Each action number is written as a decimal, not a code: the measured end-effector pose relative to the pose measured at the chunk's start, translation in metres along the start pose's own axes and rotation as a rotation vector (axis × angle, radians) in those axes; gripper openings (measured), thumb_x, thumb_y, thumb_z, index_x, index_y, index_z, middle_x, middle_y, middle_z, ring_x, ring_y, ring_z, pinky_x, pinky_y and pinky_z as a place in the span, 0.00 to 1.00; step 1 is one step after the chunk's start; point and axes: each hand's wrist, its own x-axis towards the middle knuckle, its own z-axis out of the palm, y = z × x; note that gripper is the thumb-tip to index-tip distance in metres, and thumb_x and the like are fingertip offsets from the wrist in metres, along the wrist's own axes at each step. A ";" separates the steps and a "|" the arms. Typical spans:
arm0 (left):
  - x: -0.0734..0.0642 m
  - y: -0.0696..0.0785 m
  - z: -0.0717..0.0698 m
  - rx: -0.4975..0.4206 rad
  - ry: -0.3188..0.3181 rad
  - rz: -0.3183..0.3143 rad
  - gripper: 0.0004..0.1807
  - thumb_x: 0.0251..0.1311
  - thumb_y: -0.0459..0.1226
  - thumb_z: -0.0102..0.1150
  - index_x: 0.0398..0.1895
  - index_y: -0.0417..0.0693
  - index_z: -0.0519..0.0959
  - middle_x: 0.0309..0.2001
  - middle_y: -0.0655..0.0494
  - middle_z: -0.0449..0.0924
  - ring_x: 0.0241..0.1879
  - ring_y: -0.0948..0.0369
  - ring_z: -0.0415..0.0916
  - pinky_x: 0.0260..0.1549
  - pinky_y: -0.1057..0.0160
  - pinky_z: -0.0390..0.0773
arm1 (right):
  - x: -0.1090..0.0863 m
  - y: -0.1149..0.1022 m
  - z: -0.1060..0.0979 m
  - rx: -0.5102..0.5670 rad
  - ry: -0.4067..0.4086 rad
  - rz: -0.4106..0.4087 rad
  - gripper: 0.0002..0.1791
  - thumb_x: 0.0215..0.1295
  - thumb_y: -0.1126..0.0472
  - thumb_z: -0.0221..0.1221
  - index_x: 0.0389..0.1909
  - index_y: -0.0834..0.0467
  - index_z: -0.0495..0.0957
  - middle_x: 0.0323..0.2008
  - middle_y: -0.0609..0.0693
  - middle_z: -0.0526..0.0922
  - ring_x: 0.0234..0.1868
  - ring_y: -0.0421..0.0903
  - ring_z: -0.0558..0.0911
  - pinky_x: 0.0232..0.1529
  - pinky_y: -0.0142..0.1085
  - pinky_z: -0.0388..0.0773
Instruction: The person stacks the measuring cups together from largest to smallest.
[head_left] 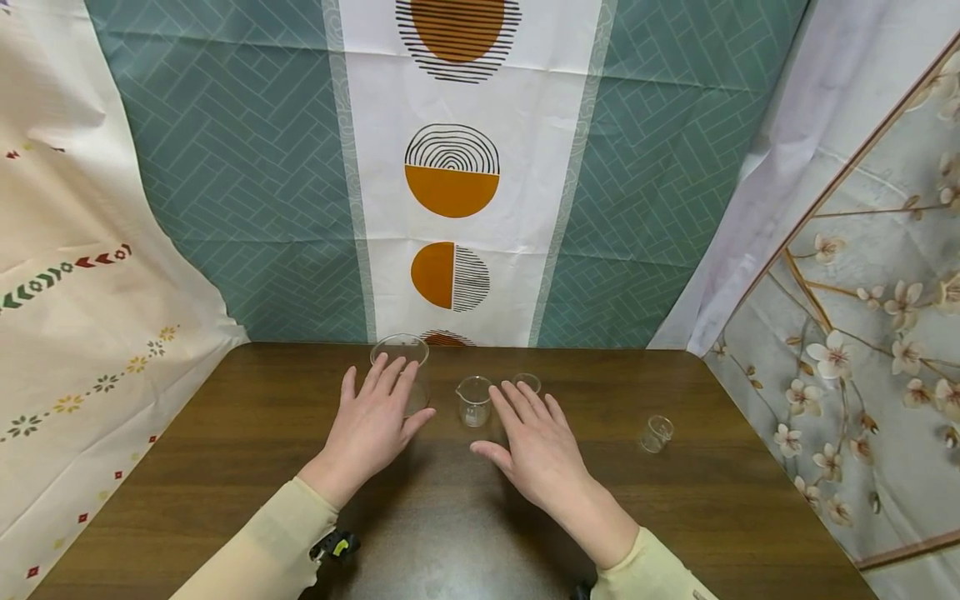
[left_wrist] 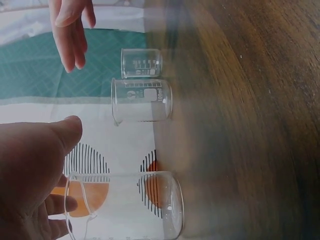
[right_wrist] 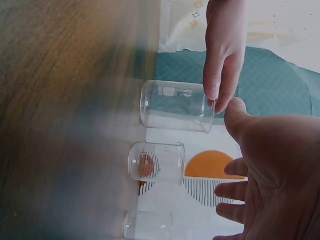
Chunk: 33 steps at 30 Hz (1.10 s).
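Observation:
My left hand [head_left: 372,429] is held over the table's left-middle with its fingers stretched out. It partly hides the largest glass beaker [head_left: 400,340]; in the right wrist view its fingertips overlap the rim of that beaker [right_wrist: 175,107], and I cannot tell whether they touch. My right hand [head_left: 542,454] hovers with straight fingers, holding nothing, in front of a smaller beaker [head_left: 528,382] that it partly covers. Between the hands stands a medium beaker [head_left: 474,404], marked 100 ml in the left wrist view. The beakers are clear and look empty.
The smallest beaker [head_left: 656,435] stands apart on the right of the brown wooden table [head_left: 720,500]. A patterned cloth [head_left: 450,100] hangs along the table's back edge. Curtains close off the left side [head_left: 97,292] and right side [head_left: 862,333].

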 end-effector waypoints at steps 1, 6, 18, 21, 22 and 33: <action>0.000 0.000 0.000 -0.001 -0.003 -0.001 0.43 0.73 0.57 0.71 0.79 0.40 0.73 0.75 0.38 0.75 0.80 0.37 0.64 0.73 0.23 0.57 | 0.000 0.000 0.000 0.001 0.000 0.001 0.47 0.77 0.31 0.60 0.84 0.58 0.66 0.81 0.60 0.69 0.83 0.62 0.65 0.79 0.65 0.60; -0.001 0.000 -0.002 -0.002 -0.013 -0.005 0.42 0.73 0.57 0.71 0.79 0.40 0.73 0.74 0.39 0.76 0.80 0.37 0.64 0.74 0.23 0.56 | 0.002 -0.002 0.001 0.005 0.002 0.003 0.48 0.77 0.31 0.60 0.85 0.58 0.66 0.81 0.59 0.69 0.83 0.62 0.64 0.79 0.65 0.61; -0.004 0.000 -0.002 -0.001 0.011 0.019 0.42 0.72 0.57 0.71 0.78 0.40 0.75 0.71 0.40 0.80 0.79 0.40 0.67 0.74 0.23 0.55 | 0.002 -0.004 0.001 0.027 0.005 0.004 0.48 0.77 0.31 0.60 0.85 0.58 0.66 0.82 0.59 0.68 0.84 0.61 0.64 0.79 0.65 0.60; -0.005 0.001 -0.004 -0.001 0.017 0.025 0.42 0.72 0.57 0.72 0.78 0.40 0.75 0.70 0.41 0.80 0.79 0.40 0.67 0.74 0.23 0.55 | 0.001 -0.004 0.001 0.024 0.014 0.000 0.48 0.77 0.32 0.61 0.84 0.59 0.66 0.81 0.59 0.69 0.83 0.61 0.64 0.79 0.65 0.61; -0.006 0.001 -0.004 -0.001 0.020 0.026 0.42 0.72 0.57 0.72 0.78 0.40 0.75 0.70 0.41 0.80 0.78 0.40 0.67 0.74 0.23 0.55 | 0.001 -0.004 0.001 0.024 0.016 -0.001 0.48 0.77 0.32 0.61 0.84 0.59 0.66 0.81 0.59 0.69 0.83 0.61 0.64 0.79 0.65 0.61; -0.013 0.006 -0.007 -0.004 0.050 0.061 0.42 0.71 0.57 0.73 0.78 0.40 0.75 0.70 0.42 0.81 0.77 0.40 0.69 0.74 0.23 0.56 | 0.002 -0.006 0.001 0.049 0.007 0.002 0.47 0.77 0.33 0.62 0.84 0.59 0.66 0.81 0.60 0.70 0.83 0.62 0.64 0.78 0.66 0.61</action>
